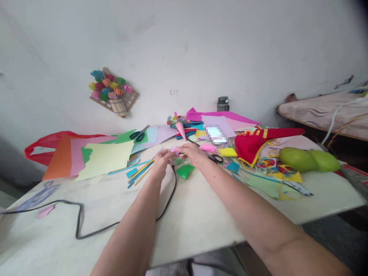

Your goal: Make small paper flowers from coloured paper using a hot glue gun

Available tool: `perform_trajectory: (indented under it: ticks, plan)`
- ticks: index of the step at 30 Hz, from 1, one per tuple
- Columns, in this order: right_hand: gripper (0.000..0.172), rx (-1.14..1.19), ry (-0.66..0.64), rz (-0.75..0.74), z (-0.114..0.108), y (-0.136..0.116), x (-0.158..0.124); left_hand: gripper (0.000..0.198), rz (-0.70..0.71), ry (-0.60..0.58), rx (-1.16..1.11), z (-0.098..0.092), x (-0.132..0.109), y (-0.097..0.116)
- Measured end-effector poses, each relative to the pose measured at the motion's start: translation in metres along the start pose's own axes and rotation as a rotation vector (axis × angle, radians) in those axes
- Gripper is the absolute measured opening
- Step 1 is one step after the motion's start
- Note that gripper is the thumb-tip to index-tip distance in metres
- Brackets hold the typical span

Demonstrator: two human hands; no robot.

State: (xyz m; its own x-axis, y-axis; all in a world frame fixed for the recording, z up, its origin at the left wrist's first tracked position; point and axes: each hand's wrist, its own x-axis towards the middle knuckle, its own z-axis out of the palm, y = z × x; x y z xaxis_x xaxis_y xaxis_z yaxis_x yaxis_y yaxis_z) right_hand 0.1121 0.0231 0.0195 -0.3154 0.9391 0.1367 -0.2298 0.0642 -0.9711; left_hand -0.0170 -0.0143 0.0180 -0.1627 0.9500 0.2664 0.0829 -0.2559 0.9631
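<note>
My left hand (162, 161) and my right hand (191, 152) are close together over the middle of the white table (198, 211). Between their pinched fingertips is a small pink and lilac piece (174, 149), largely covered by the fingers. Just below my right hand lies a green packet (185, 171). Blue and yellow strips (140, 172) lie to the left of my left hand. A pink paper cone (180, 130) with colourful pieces at its top is beyond the hands. Black-handled scissors (215, 158) rest beside my right wrist.
A black cable (80, 218) crosses the table. Coloured paper sheets (106, 159) and dark scissors (139, 135) lie at the left. Pink (208, 148) and yellow packets (228, 152), red cloth (250, 149), green fruit (307, 159) and a cutter (297, 188) are at the right.
</note>
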Motion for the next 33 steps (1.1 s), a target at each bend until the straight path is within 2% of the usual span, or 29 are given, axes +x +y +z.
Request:
perform_trajectory:
  ticks: [4, 11, 33]
  plan:
    - [0.021, 0.000, -0.016, 0.019, -0.0017, 0.0012, 0.0020, 0.016, 0.015, -0.036, 0.015, -0.0010, 0.0008, -0.0011]
    - [0.022, 0.021, 0.074, 0.009, -0.0006, 0.0022, 0.0035, 0.020, 0.031, -0.097, 0.038, -0.0025, 0.0035, -0.0070]
    - [0.017, 0.051, 0.065, 0.004, 0.0069, -0.0001, -0.0012, 0.017, 0.030, -0.054, -0.042, -0.0016, 0.0035, -0.0080]
